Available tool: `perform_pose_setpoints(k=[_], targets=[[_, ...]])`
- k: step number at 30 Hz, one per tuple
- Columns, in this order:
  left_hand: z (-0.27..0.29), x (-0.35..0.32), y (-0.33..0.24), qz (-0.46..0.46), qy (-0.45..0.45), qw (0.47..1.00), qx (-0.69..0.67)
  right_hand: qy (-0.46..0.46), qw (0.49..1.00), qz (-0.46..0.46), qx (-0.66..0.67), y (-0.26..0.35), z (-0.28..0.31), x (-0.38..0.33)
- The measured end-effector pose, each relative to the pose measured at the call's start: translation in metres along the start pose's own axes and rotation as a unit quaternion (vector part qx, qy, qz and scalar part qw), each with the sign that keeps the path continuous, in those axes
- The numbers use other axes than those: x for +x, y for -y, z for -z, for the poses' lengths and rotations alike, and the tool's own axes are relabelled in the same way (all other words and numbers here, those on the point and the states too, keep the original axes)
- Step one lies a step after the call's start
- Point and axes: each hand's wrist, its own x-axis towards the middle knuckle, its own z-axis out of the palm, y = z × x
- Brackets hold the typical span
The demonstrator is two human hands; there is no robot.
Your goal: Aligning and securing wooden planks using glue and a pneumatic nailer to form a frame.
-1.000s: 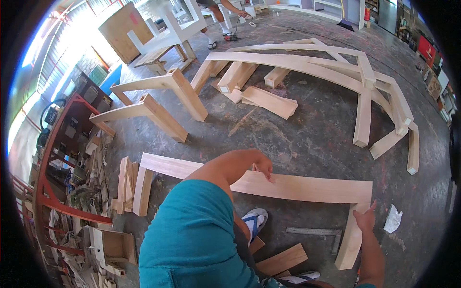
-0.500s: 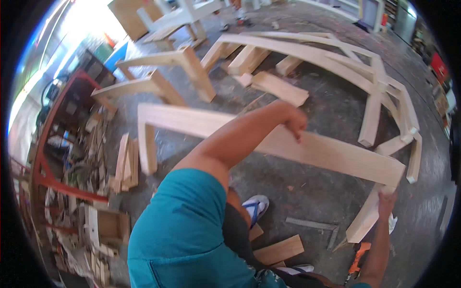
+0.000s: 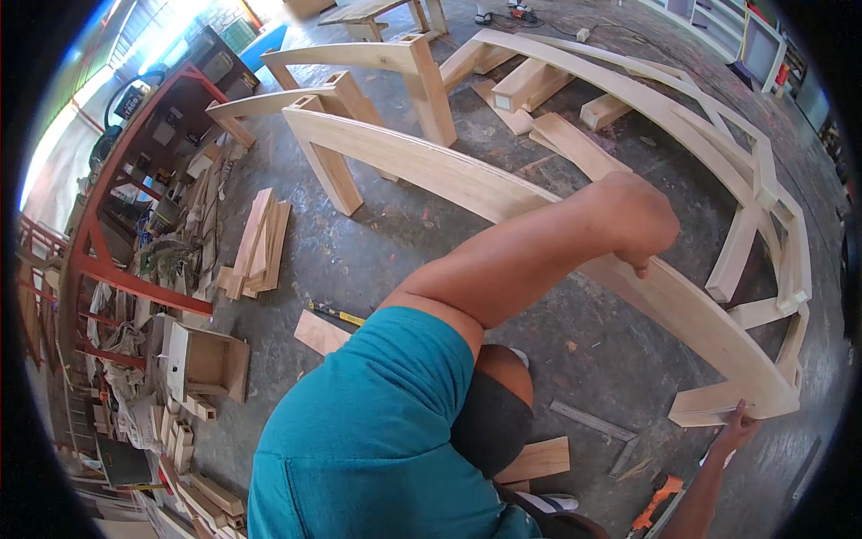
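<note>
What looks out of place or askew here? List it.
The curved wooden frame sits tilted: the left hand grips its top edge, the right hand holds its lower end. Offcuts lie in a loose pile on the floor, and a pencil lies beside a board. Nothing looks broken or spilled.

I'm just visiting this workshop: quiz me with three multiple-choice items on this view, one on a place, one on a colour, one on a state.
1. Where does the right hand grip the curved wooden frame?
A. At its lower end
B. At its middle
C. On its far leg

2. What colour is the person's shirt?
A. Red
B. Teal
C. White

3. How does the frame stand?
A. Flat on the floor
B. Lifted and tilted, held by both hands
C. Stacked on the shelf

Answers: 1 A, fingers clasp the end block; 2 B, the sleeve is blue-green; 3 B, the left hand rests on its top edge while the right holds its end.
</note>
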Motion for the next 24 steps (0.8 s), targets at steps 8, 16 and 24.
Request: perform_pose_setpoints(k=[8, 16, 24], targets=[[-0.017, -0.051, 0.004, -0.037, -0.048, 0.998, -0.021, -0.094, 0.989, 0.112, -0.002, -0.014, -0.016, -0.026], [-0.054, -0.088, 0.041, -0.049, -0.249, 0.966, -0.041, -0.033, 0.996, 0.068, 0.045, 0.000, -0.044, -0.043], [-0.078, -0.118, 0.082, 0.032, -0.379, 0.925, -0.013, 0.005, 0.998, 0.033, 0.062, 0.049, -0.098, -0.067]])
